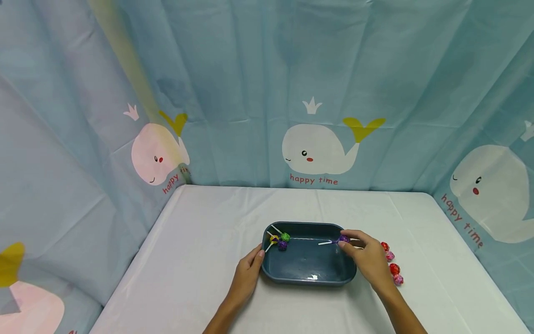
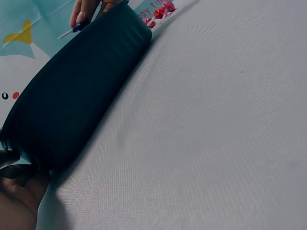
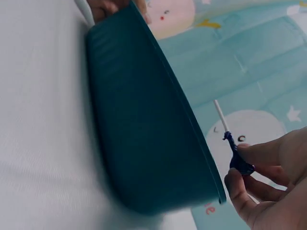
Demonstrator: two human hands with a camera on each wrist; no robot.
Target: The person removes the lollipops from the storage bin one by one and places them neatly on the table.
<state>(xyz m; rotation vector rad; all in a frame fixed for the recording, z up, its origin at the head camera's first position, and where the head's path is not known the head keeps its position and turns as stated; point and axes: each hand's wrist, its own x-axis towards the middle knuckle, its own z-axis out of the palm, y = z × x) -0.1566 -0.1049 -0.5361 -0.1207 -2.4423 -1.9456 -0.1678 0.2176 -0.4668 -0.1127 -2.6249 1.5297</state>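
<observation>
A dark blue-green plastic basin (image 1: 308,264) stands on the white cloth. My left hand (image 1: 245,274) grips its left end, thumb at the rim and fingers against the outer wall. Over the basin's right end, my right hand (image 1: 369,260) pinches a purple-wrapped lollipop (image 3: 241,165) by its candy head, its white stick pointing left. Inside the basin's far left corner lie a green lollipop (image 1: 285,237), a yellow one (image 1: 273,239) and another purple one (image 1: 282,246), with their white sticks in different directions.
Several red and pink lollipops (image 1: 394,268) lie on the white-covered table (image 1: 200,241) to the right of the basin, partly hidden behind the right hand. A blue curtain (image 1: 242,93) printed with whales hangs around the table's back and sides.
</observation>
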